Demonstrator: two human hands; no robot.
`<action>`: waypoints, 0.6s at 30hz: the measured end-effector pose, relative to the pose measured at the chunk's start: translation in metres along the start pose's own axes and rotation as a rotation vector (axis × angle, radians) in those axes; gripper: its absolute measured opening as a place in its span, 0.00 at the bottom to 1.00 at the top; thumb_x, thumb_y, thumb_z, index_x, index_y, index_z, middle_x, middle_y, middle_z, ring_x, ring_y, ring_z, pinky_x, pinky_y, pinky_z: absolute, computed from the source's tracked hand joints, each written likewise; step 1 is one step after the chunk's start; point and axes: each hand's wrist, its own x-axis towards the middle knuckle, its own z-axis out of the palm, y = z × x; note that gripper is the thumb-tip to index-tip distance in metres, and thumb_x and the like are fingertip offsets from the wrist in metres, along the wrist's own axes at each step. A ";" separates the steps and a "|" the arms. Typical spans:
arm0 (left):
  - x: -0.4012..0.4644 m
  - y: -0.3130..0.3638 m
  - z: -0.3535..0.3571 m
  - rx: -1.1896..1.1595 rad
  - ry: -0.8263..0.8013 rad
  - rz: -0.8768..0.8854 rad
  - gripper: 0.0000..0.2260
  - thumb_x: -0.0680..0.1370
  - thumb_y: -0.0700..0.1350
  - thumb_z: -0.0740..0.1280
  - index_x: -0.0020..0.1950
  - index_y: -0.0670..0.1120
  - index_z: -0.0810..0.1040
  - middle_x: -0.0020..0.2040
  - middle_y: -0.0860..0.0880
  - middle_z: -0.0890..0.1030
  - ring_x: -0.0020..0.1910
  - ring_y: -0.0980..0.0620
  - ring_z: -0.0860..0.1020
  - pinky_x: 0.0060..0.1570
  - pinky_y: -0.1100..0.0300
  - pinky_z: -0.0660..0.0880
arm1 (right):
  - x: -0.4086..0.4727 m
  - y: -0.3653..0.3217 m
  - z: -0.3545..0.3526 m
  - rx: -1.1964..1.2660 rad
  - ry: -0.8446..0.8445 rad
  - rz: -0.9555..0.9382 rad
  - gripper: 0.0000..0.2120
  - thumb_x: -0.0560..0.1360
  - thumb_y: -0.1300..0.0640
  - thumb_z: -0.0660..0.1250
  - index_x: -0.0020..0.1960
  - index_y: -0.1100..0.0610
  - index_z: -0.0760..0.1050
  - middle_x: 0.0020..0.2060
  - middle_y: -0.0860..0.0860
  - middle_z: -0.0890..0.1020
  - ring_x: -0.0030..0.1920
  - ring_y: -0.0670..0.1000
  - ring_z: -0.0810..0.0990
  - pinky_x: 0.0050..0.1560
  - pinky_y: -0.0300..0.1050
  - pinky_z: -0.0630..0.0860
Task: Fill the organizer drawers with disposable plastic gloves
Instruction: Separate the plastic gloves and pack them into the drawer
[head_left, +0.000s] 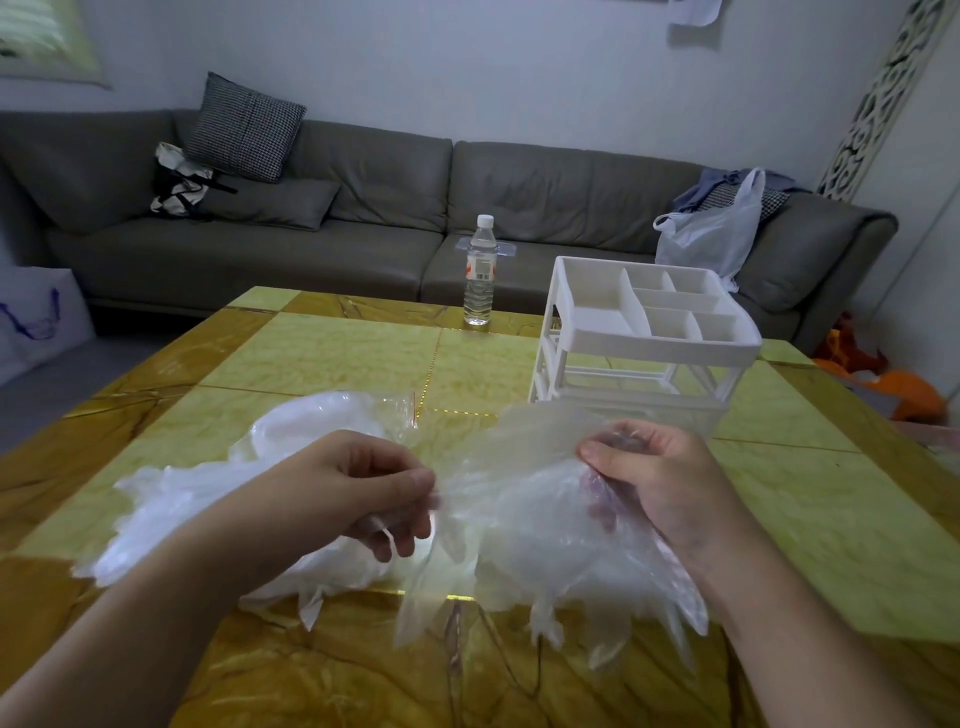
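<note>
At the table's (322, 358) far edge we see a water bottle (479, 270), with a grey sofa (363, 208) beyond it. The white organizer (644, 332) stands far right, nothing blocking it. Our left hand (363, 488) pinches one edge of a bunch of clear gloves (524, 540); our right hand (660, 488) grips the other side, fingers curled. More gloves (218, 499) lie heaped near left, thin, crinkled, translucent.

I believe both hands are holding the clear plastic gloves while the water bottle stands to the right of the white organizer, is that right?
Not quite: the head view shows the clear plastic water bottle standing left of the white plastic organizer. Both the left hand and right hand do hold the clear plastic gloves.
</note>
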 end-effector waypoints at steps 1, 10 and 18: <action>-0.001 0.000 -0.001 -0.008 -0.005 0.019 0.14 0.82 0.48 0.67 0.44 0.40 0.84 0.43 0.39 0.84 0.41 0.45 0.82 0.45 0.52 0.79 | 0.000 0.000 0.000 0.003 0.005 -0.004 0.08 0.76 0.70 0.74 0.40 0.61 0.86 0.33 0.59 0.81 0.29 0.54 0.79 0.29 0.46 0.80; 0.000 0.002 0.009 -0.073 0.048 0.164 0.16 0.80 0.35 0.64 0.49 0.51 0.90 0.60 0.55 0.85 0.64 0.61 0.79 0.64 0.62 0.72 | -0.005 -0.005 0.004 0.048 0.011 0.028 0.02 0.76 0.69 0.73 0.47 0.64 0.83 0.32 0.59 0.80 0.26 0.53 0.77 0.28 0.45 0.79; 0.007 0.002 0.026 0.095 0.043 0.030 0.11 0.83 0.40 0.67 0.45 0.41 0.87 0.43 0.41 0.87 0.44 0.43 0.86 0.48 0.55 0.83 | -0.004 -0.005 0.002 -0.009 0.004 -0.029 0.04 0.77 0.69 0.73 0.44 0.64 0.84 0.33 0.61 0.82 0.29 0.55 0.79 0.30 0.48 0.81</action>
